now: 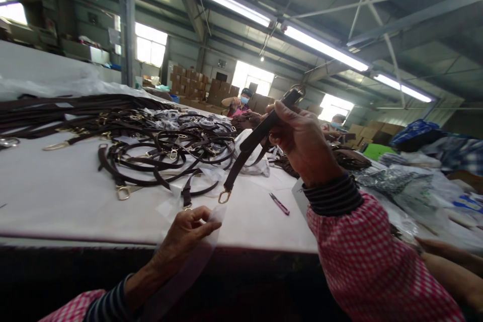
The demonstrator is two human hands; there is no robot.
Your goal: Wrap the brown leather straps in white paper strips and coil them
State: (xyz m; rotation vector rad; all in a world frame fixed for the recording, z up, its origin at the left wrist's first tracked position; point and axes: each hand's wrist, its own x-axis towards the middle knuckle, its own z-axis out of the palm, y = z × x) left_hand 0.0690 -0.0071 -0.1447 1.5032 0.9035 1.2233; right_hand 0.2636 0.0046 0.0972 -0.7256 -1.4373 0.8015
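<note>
right hand gripping strap raised over bench | left hand pinching clear sleeve below strap's clasp | scissors right of clasp

The dark brown strap hangs slantwise above the bench, its upper end raised high with a metal ring at the top and its lower end dangling free, tipped with a small brass D-ring close over the bench top. It is narrow, flat and doubled along part of its length. The clear plastic sleeve is thin, see-through and limp, drooping past the bench's near edge.
</note>
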